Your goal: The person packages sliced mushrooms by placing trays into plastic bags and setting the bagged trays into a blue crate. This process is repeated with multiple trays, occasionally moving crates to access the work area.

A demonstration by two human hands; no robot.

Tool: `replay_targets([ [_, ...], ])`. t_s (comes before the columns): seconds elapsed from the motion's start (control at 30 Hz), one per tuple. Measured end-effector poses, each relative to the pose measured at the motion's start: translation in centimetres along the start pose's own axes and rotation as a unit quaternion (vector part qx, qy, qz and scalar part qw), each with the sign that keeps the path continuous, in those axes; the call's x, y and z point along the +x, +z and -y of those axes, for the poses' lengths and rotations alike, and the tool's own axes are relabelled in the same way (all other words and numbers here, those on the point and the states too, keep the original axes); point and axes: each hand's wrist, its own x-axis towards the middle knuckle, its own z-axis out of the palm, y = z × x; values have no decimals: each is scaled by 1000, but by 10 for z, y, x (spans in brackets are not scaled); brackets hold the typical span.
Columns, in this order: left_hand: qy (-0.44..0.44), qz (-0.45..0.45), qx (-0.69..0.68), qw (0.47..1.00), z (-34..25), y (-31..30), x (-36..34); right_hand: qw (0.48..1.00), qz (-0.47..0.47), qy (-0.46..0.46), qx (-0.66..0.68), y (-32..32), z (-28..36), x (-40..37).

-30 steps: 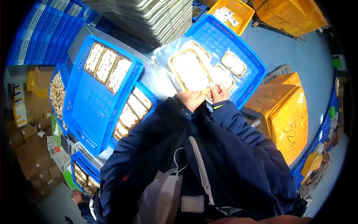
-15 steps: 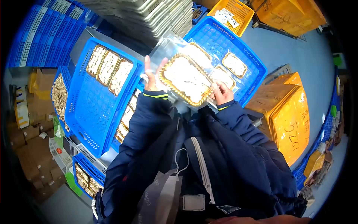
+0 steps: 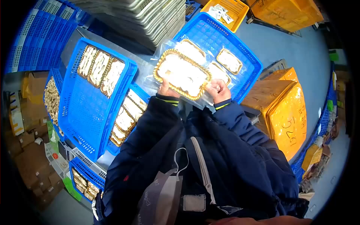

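Head view: wrapped tray [image 3: 182, 75] held raised at the near left edge of the right-hand blue basket [image 3: 255, 67], overlapping that rim in view. Left hand [image 3: 165, 89] clamps its near left edge, thumb on the gold rim; right hand [image 3: 218, 91] pinches its right end at the clear film. Three packs [image 3: 229, 61] lie beyond, inside the basket; mesh floor shows between them and the far wall. Left-hand blue basket [image 3: 84, 108] stands apart from the left hand, gap between. Yellow box [image 3: 288, 120] sits right of the right sleeve [image 3: 240, 118].
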Motion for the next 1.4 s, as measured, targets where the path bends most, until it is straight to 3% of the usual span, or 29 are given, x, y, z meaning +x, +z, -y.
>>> replay_targets([
  [0.1, -3, -38, 15, 999, 1, -33, -3, 999, 28, 35, 16, 0, 7, -1],
  [0.23, 3, -20, -64, 998, -8, -28, -3, 992, 31, 76, 94, 3, 30, -1],
  [0.3, 34, -60, -10, 998, -9, -12, -9, 991, 24, 101, 86, -1, 35, 3],
  [0.33, 39, -73, 10, 997, -10, -13, -13, 998, 33, 46, -7, 0, 17, 8],
  [0.37, 47, -86, 30, 995, -9, -16, -16, 985, 43, -98, -138, 3, 9, 15],
  [0.43, 50, -65, 58, 995, -5, -30, -12, 959, -28, -158, -234, 10, 5, 18],
  [0.53, 35, -31, 8, 999, -3, -36, -7, 942, -39, -143, -300, 9, -7, 32],
  [0.57, 29, -19, -8, 999, -2, -38, -7, 925, -14, -183, -332, 0, -15, 39],
  [0.63, 15, 9, -40, 999, -1, -35, -5, 956, -14, -131, -262, -3, -28, 47],
  [0.67, 18, -29, 8, 999, 1, -33, -7, 974, -14, -89, -208, 1, -26, 48],
  [0.73, 23, -29, -6, 999, 1, -16, -5, 998, 8, 62, -21, 20, 17, 36],
  [0.8, 34, -32, -1, 999, 2, -3, -3, 998, 30, -4, -53, 10, 2, 44],
  [0.97, 35, -139, 31, 989, 12, -24, -1, 984, 48, -128, -117, -3, -16, 49],
  [1.03, 38, -186, 21, 981, 16, -32, 3, 997, 21, -58, -37, -6, -23, 50],
  [1.1, -3, -135, -1, 991, 14, -43, 3, 998, -34, 34, 39, 3, -11, 46],
  [1.13, -19, -120, -28, 992, 14, -45, 7, 986, -41, 140, 84, 1, -8, 48],
  [1.2, -35, -114, -40, 992, 18, -48, 9, 964, -58, 224, 132, 5, -4, 47],
  [1.23, -58, -154, -25, 986, 19, -51, 10, 949, -75, 267, 149, 8, -1, 52],
  [1.3, -100, -235, 5, 967, 21, -66, 9, 979, -6, 185, 87, -8, -46, 66],
  [1.33, -170, -223, 137, 950, 23, -101, 10, 988, 30, 144, 54, -15, -62, 73],
  [1.4, -127, -218, 174, 952, 27, -96, 15, 976, -4, 193, 103, -13, -52, 84],
])
